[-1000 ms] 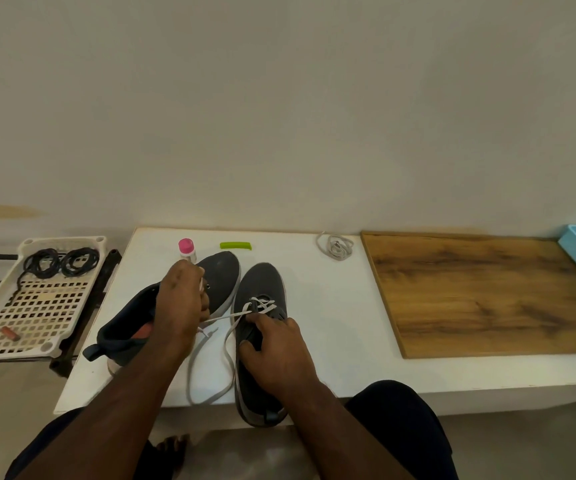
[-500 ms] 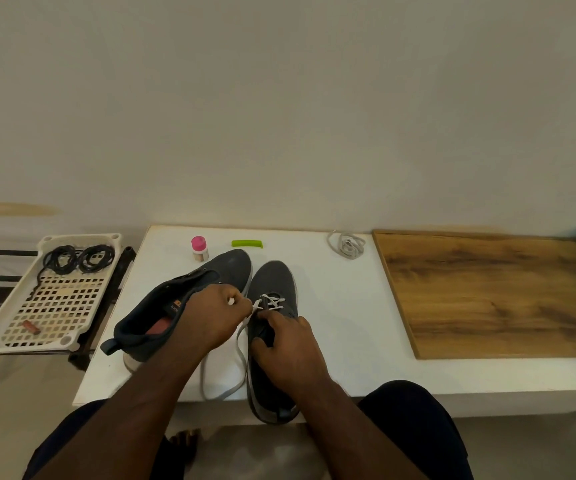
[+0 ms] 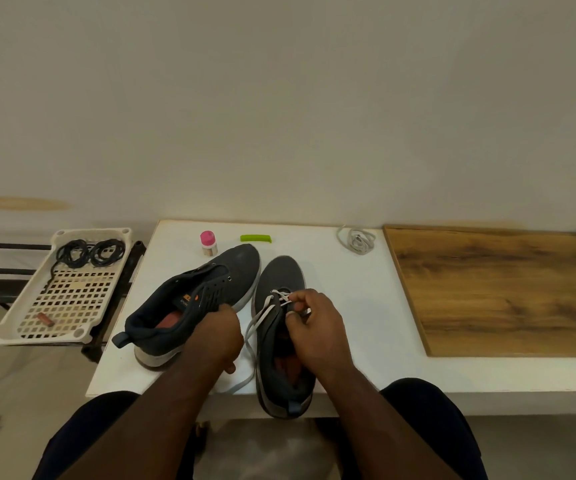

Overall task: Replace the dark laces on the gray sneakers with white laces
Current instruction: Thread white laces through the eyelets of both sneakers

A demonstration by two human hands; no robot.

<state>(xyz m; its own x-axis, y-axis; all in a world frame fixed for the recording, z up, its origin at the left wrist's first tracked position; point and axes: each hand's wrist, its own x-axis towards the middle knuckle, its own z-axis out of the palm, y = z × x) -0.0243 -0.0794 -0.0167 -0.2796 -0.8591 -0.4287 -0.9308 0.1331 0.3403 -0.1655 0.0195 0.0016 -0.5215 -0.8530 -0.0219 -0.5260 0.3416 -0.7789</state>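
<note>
White lace (image 3: 257, 322): my right hand (image 3: 314, 327) pinches it at 12 o'clock; my left hand (image 3: 219, 336), closed, grip unclear; slack may snag.

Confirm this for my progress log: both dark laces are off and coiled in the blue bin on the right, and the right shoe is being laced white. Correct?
Not quite. The head view shows the dark laces coiled in the white perforated tray on the left, not a blue bin. The rest stands: the right hand is threading the white lace into the right shoe.
</note>
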